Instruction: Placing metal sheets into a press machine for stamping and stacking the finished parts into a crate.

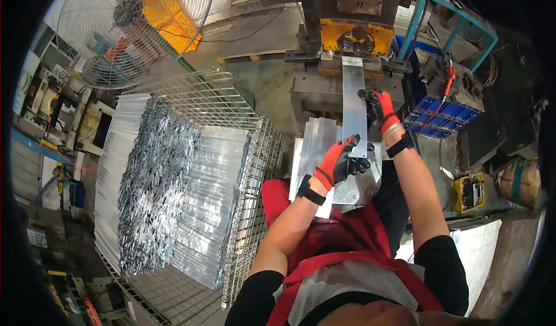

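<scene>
A long, flat metal strip (354,88) reaches away from me, its far end in the jaws of a press (354,36) with a yellow block. At its near end is my left hand (340,162), in a red and black glove, with the fingers closed on the strip's left edge. Farther up, my right hand (380,110), gloved alike, holds the right edge between thumb and fingers. The undersides of both grips are hidden. Beside the strip, to the left, a stack of similar metal strips (315,143) lies on a metal surface (362,192) in front of me.
A wire-mesh cage (246,210) on my left holds many stacked metal strips (202,204). Beyond it stands a large fan (127,19). Right of the press are blue crates (443,117) with a red-handled tool (450,79), and a yellow bin (469,192).
</scene>
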The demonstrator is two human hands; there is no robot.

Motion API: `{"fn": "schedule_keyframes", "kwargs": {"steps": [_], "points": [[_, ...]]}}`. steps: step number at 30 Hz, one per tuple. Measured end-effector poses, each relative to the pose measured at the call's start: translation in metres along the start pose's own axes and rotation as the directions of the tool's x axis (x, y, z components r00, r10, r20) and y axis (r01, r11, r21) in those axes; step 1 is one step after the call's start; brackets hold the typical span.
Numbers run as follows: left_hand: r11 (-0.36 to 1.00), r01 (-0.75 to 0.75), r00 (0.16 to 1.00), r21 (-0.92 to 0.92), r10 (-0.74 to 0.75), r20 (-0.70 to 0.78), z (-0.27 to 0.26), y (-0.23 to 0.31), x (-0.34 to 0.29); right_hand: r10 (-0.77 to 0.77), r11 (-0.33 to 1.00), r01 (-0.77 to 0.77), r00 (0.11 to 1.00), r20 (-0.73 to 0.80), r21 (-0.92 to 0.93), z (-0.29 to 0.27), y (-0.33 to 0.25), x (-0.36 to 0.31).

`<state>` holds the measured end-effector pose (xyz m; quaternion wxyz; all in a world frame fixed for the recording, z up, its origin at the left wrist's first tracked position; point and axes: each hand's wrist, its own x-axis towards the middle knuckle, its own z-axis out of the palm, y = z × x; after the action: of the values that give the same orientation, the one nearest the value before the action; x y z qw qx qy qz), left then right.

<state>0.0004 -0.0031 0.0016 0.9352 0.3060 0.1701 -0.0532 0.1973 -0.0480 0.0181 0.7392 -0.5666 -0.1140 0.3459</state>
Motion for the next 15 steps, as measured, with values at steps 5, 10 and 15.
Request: {"fn": "schedule_keyframes", "kwargs": {"steps": [5, 10, 15], "points": [[0.992, -0.109, 0.994, -0.06, 0.107, -0.038, 0.019, 0.001, -0.007, -0.162, 0.987, 0.161, 0.986, 0.047, 0.02, -0.014, 0.014, 0.018], [0.998, -0.043, 0.991, 0.051, 0.036, 0.131, 0.014, 0.005, -0.018, -0.259, 0.964, 0.258, 0.966, -0.001, -0.069, -0.009, 0.005, 0.002], [0.962, -0.23, 0.965, 0.148, 0.205, 0.165, 0.02, -0.02, -0.056, -0.332, 0.936, 0.272, 0.892, 0.307, 0.223, -0.067, 0.049, -0.04]]}}
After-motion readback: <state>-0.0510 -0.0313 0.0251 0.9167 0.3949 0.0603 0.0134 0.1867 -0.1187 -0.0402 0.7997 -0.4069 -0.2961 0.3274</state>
